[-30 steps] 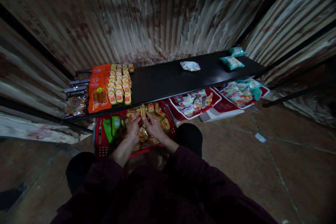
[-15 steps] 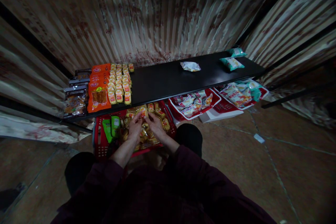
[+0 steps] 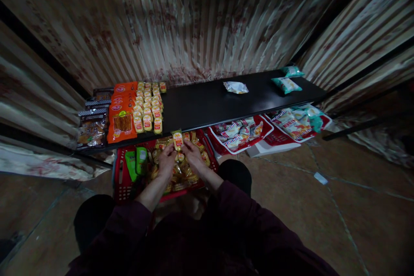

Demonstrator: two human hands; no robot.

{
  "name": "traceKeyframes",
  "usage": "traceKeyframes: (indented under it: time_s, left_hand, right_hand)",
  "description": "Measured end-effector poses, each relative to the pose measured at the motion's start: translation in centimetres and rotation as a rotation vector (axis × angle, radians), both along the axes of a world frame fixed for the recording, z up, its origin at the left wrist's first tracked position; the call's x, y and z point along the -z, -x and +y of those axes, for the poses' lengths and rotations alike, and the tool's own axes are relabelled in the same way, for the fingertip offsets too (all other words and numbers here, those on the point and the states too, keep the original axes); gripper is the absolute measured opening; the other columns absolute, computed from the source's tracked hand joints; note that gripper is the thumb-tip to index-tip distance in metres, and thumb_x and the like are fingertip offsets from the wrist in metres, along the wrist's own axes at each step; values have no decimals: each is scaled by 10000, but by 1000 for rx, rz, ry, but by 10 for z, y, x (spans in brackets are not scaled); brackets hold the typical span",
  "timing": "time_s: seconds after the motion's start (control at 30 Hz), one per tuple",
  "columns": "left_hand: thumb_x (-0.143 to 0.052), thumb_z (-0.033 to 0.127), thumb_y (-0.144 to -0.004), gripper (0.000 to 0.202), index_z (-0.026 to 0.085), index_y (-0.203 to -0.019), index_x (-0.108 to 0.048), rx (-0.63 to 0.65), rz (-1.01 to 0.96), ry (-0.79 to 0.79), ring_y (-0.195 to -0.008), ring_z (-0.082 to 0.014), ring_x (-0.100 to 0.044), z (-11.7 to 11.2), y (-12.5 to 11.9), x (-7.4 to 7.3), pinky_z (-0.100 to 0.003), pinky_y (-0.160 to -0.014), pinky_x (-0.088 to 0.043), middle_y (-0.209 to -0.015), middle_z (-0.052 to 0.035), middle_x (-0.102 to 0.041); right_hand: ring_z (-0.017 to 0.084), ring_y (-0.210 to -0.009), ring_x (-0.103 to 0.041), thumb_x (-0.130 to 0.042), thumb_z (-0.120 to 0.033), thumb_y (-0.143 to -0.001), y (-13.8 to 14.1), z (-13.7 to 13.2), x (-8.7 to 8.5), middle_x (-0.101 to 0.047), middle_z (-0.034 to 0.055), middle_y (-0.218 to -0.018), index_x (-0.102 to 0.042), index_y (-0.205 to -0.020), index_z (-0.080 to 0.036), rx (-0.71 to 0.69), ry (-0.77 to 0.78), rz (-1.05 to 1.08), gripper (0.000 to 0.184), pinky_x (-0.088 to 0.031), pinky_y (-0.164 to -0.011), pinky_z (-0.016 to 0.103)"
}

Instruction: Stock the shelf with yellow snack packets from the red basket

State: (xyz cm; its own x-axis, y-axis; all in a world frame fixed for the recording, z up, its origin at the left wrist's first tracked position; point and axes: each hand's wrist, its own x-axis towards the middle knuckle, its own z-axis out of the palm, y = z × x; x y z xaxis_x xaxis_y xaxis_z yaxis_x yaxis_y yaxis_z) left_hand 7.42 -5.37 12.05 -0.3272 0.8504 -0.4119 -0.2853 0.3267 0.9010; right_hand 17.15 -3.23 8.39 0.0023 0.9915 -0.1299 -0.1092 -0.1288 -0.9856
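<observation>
Between my two hands is a small yellow snack packet with a red and white label, held upright by its lower part. My left hand pinches its left side. My right hand grips its right side. Below them, a red basket holds many similar yellow packets and two green packets at its left. Rows of matching yellow packets stand on the black shelf, just beyond my hands to the left.
Orange snack bags and dark brown bags fill the shelf's left end. A white packet and teal packets lie farther right. Under the shelf are more red baskets with bagged snacks. Black frame bars stand at the right.
The yellow packet is raised slightly clear of the others in the basket and now shows its label more fully. Both hands remain on it. The camera view has tilted a little.
</observation>
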Motion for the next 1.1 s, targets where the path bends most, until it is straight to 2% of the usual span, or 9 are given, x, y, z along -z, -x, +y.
traceKeyframes:
  time_s: [0.17, 0.47, 0.6, 0.83, 1.1]
  left_hand:
    - [-595, -11, -656, 340, 193, -914, -680, -12, 15, -32, -888, -145, -625, 11, -2, 5, -286, -883, -451, -905, -41, -695]
    - [-566, -45, -664, 324, 197, -851, -673, -61, 10, -85, -840, -134, -623, 34, -4, -4, -280, -892, -439, -853, -24, -686]
    - [-553, -47, -670, 312, 194, -831, -670, -80, 43, -103, -842, -132, -615, 43, -1, -4, -280, -898, -432, -856, -22, -682]
    - [-571, -41, -656, 311, 186, -845, -668, -89, 9, -147, -844, -145, -623, 62, 2, 0, -302, -911, -426, -869, -33, -688]
    - [-573, -26, -656, 308, 199, -844, -669, -63, 97, -168, -913, -163, -617, 80, 2, 0, -315, -946, -414, -903, -36, -681]
  right_hand:
    - [178, -936, -654, -519, -353, -826, -5, 11, -7, -696, 51, -1057, -632, -1106, -201, -61, -78, -54, 338, -511, -867, 329]
    - [177, -886, -662, -505, -331, -828, -1, 32, -19, -702, 42, -1029, -633, -1119, -225, -61, -108, -113, 335, -524, -843, 328]
    - [184, -885, -662, -518, -338, -822, 3, 43, -18, -702, 62, -1035, -638, -1093, -194, -59, -107, -84, 330, -523, -850, 338]
    - [186, -896, -663, -537, -328, -809, 5, 63, -13, -710, 50, -1026, -642, -1092, -201, -19, -108, -164, 327, -525, -856, 353]
    - [196, -899, -668, -538, -312, -797, 2, 86, -6, -711, 59, -1021, -639, -1089, -195, -17, -113, -179, 330, -540, -827, 349]
